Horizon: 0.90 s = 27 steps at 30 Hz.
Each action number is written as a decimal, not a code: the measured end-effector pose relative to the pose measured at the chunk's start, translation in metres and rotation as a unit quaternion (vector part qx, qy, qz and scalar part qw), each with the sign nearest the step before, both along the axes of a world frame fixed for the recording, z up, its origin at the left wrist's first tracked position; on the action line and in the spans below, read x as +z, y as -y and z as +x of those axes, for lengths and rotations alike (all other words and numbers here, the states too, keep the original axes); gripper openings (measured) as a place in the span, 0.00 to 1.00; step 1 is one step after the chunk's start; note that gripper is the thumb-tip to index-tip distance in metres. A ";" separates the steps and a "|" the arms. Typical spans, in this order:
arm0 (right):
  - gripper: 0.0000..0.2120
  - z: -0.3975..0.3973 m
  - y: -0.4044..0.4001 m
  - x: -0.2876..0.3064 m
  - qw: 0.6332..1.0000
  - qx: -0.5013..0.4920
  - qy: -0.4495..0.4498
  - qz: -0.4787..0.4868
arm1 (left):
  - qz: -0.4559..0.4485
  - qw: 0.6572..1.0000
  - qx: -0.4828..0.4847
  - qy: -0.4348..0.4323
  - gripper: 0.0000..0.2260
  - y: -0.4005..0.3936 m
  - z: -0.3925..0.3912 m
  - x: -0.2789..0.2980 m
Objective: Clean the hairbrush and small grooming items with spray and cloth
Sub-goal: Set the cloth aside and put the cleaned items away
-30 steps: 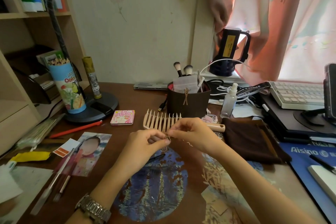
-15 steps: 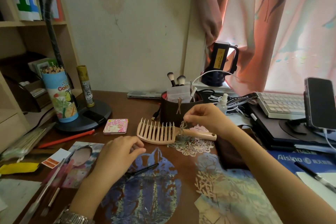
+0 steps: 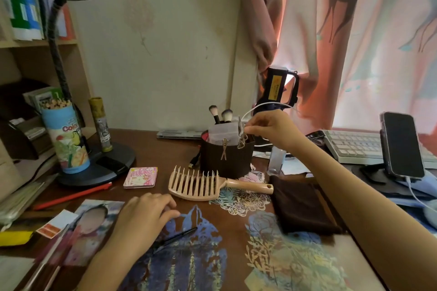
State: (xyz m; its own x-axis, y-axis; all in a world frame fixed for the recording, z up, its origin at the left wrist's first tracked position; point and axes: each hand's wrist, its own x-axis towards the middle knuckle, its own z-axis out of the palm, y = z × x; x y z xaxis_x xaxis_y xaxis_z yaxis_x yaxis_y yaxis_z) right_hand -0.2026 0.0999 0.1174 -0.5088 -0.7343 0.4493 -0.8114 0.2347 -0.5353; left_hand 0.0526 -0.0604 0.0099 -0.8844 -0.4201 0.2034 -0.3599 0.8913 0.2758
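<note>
Evidently early: brown cloth (image 3: 301, 205) lies folded, the hairbrush (image 3: 203, 185) beside it on the desk, spray bottle (image 3: 276, 160) untouched. Left hand (image 3: 144, 217) rests open; right hand (image 3: 269, 129) pinches a small clip (image 3: 242, 140) (detail unclear) at the organizer (image 3: 224, 158) rim.

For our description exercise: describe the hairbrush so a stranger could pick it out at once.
On the brown desk, just in front of the dark organizer cup holding makeup brushes, lies the hairbrush. It is pale tan, with wide upright teeth and a handle pointing right, unlike the flat pink compact beside it.
</note>
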 end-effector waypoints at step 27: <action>0.04 -0.014 0.028 -0.030 0.996 0.016 -0.026 0.087 | -0.005 0.999 0.006 -0.047 0.15 0.008 -0.002 -0.007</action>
